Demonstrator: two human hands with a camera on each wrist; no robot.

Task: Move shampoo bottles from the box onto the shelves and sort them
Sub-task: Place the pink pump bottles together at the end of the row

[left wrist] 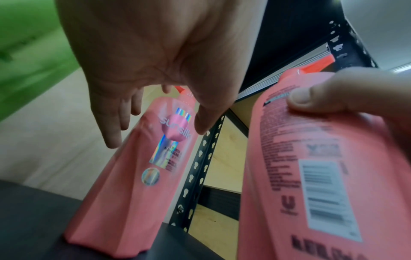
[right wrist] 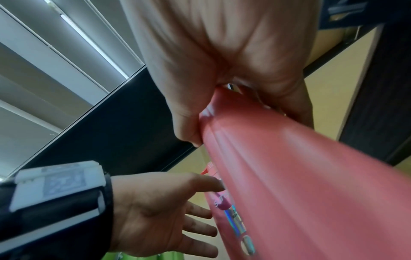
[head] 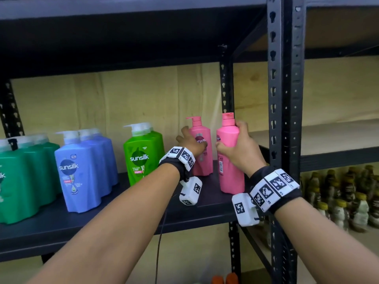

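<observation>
While the right hand [head: 239,149] is wrapped round the upper body of a pink flip-cap bottle [head: 230,158] at the right of centre in the head view, that bottle is held upright with its base on or just above the dark shelf [head: 102,220]; contact cannot be told. Its back label and barcode are turned toward the camera. In the right wrist view the same hand [right wrist: 222,70] is seen clamped on the bottle [right wrist: 300,176], thumb on one side and fingers on the other.

Just left of it, a pink pump bottle [head: 202,148] is stood upright on the shelf, its Sunsilk label facing forward. The left hand [head: 189,142] is spread beside and in front of this bottle, fingers straight and loosely apart; nothing is gripped by it. In the left wrist view the left hand [left wrist: 151,58] is shown open above the pump bottle [left wrist: 142,176], with its fingertips near the bottle's shoulder; whether they touch it cannot be told.

Further left along the shelf, a green Sunsilk bottle [head: 143,152] is placed in the middle of the frame, a group of blue bottles [head: 82,171] left of it, and a group of dark green bottles [head: 22,177] at the left edge. A black perforated upright [head: 285,119] is seen at the right, with small brown-capped bottles [head: 344,197] lying beyond it at lower right.
</observation>
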